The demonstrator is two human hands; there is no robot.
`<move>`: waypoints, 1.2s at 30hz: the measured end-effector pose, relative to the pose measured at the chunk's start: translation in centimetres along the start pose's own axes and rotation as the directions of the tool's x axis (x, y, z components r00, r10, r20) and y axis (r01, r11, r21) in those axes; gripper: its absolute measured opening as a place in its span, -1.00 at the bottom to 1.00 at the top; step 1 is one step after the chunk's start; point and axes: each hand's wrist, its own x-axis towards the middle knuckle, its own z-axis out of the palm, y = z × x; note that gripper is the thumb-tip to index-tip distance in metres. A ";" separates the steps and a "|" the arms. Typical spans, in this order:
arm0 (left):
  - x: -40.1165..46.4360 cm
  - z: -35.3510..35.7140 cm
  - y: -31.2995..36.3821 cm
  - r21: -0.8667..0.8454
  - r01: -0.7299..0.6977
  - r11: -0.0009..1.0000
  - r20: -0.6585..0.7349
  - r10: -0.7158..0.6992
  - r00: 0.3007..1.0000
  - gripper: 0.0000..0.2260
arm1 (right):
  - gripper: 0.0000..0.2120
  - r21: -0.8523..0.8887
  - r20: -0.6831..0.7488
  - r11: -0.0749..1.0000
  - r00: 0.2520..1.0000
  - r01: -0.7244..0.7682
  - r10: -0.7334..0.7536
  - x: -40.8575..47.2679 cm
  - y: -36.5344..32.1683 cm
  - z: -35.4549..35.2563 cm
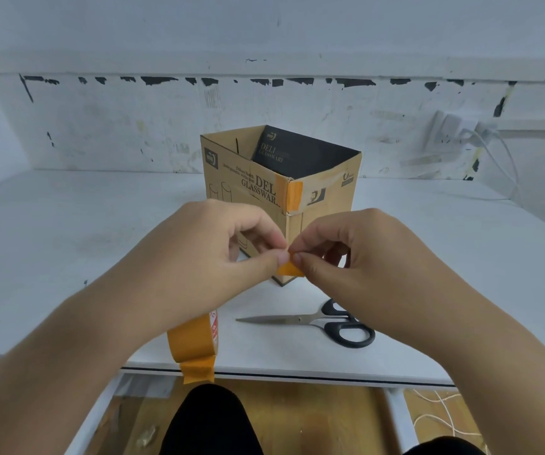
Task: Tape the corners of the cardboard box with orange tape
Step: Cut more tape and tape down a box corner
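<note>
An open brown cardboard box [251, 178] stands on the white table, one corner facing me. A strip of orange tape [294, 195] wraps the upper part of that near corner. My left hand [218, 251] and my right hand [359, 251] meet in front of the lower part of the corner, both pinching a small piece of orange tape [289, 268] between thumb and fingers. The orange tape roll [194, 343] stands on the table's front edge under my left wrist, its loose end hanging over the edge.
Black-handled scissors [330, 321] lie shut on the table right of the roll, blades pointing left. The table's front edge [297, 376] runs just below. A scuffed white wall stands behind the box; cables [500, 159] hang at right.
</note>
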 end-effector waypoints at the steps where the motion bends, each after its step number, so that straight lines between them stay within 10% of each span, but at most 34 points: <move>1: 0.1 0.0 -0.1 -0.008 -0.005 1.000 -0.001 0.005 1.000 -0.92 | -0.89 0.003 0.004 1.000 1.000 0.003 -0.003 0.0 0.0 0.0; 36: 2.1 0.1 -2.6 0.166 -0.132 0.977 0.185 0.101 0.978 -0.82 | -0.93 0.117 -0.075 0.983 0.985 -0.143 0.152 0.8 1.9 0.9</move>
